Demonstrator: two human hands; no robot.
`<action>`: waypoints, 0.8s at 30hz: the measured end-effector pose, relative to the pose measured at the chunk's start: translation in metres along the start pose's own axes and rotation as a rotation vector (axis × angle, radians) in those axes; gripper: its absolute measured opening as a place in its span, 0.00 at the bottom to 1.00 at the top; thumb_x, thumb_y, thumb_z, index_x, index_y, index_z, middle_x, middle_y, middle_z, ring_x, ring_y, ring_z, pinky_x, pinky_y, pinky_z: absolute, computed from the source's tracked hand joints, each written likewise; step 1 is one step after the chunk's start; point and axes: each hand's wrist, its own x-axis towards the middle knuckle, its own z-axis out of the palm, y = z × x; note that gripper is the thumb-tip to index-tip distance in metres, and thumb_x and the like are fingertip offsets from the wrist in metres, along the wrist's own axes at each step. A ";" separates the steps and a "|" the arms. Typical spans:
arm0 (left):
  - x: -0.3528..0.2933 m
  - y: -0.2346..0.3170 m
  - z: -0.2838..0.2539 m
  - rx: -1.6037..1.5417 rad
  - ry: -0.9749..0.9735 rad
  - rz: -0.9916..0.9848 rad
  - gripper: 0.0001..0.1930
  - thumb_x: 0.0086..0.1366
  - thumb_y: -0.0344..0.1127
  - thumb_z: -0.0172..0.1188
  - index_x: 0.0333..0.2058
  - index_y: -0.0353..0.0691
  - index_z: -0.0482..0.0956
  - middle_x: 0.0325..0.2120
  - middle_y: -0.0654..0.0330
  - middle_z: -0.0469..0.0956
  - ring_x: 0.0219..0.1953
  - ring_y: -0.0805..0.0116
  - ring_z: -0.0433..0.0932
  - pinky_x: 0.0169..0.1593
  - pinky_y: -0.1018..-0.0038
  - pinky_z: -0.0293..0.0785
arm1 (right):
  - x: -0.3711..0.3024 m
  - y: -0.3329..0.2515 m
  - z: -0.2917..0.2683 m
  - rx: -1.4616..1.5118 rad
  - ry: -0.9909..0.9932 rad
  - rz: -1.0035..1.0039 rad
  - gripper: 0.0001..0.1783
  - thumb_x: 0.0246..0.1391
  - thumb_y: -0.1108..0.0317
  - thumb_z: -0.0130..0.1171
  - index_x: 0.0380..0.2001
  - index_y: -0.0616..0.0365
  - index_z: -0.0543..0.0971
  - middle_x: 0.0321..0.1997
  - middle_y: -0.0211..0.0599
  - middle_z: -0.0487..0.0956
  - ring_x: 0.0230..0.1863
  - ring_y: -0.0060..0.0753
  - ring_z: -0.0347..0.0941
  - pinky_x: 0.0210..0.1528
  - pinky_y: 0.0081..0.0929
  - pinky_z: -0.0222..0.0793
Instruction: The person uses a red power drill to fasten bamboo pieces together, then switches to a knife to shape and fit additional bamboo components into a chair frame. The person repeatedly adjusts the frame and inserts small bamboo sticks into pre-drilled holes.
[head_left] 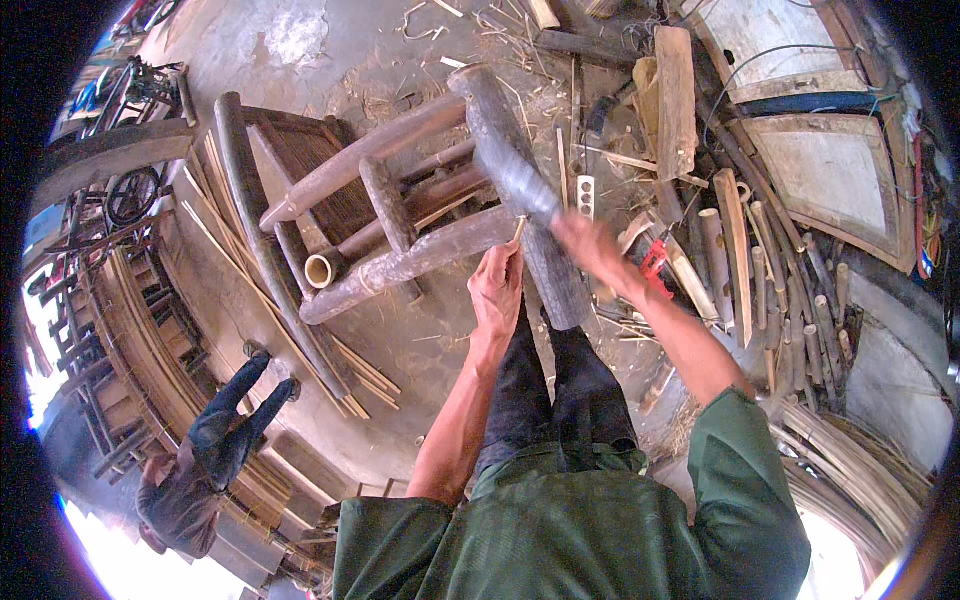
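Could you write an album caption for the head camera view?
The left hand holds a thin peg at a bamboo frame while the right hand grips a blurred tool.

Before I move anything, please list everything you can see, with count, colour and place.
bamboo frame: one, brown, centre
peg: one, pale, centre
blurred tool: one, grey, centre
power strip: one, white, right
red object: one, red, right
wide plank: one, tan, upper right
framed panels: at least two, whitish, right
cut poles: many, brown, right
bamboo strips: many, pale, floor
other person: one, dark clothes, lower left
shirt: one, green, bottom
left grip: one, bare, holding peg
right grip: one, blurred, holding tool
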 end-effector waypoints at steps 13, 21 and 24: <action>-0.024 -0.032 -0.011 0.044 -0.009 -0.030 0.06 0.56 0.25 0.64 0.32 0.35 0.76 0.26 0.52 0.80 0.28 0.63 0.82 0.32 0.73 0.77 | -0.010 -0.033 -0.006 -0.111 -0.007 0.045 0.24 0.62 0.50 0.46 0.29 0.63 0.75 0.26 0.60 0.76 0.33 0.64 0.74 0.34 0.51 0.68; -0.028 -0.040 -0.005 0.012 -0.051 -0.230 0.07 0.60 0.28 0.62 0.31 0.36 0.71 0.24 0.51 0.79 0.25 0.64 0.81 0.29 0.72 0.75 | -0.014 -0.027 0.005 -0.079 0.076 -0.092 0.25 0.62 0.49 0.46 0.25 0.62 0.72 0.21 0.57 0.73 0.28 0.63 0.72 0.27 0.48 0.65; -0.034 -0.045 -0.004 0.022 -0.054 -0.214 0.07 0.61 0.29 0.61 0.31 0.37 0.70 0.24 0.51 0.79 0.25 0.60 0.80 0.29 0.69 0.74 | -0.004 -0.042 -0.011 -0.086 0.038 0.041 0.25 0.62 0.49 0.46 0.26 0.62 0.71 0.22 0.56 0.73 0.29 0.64 0.72 0.29 0.49 0.64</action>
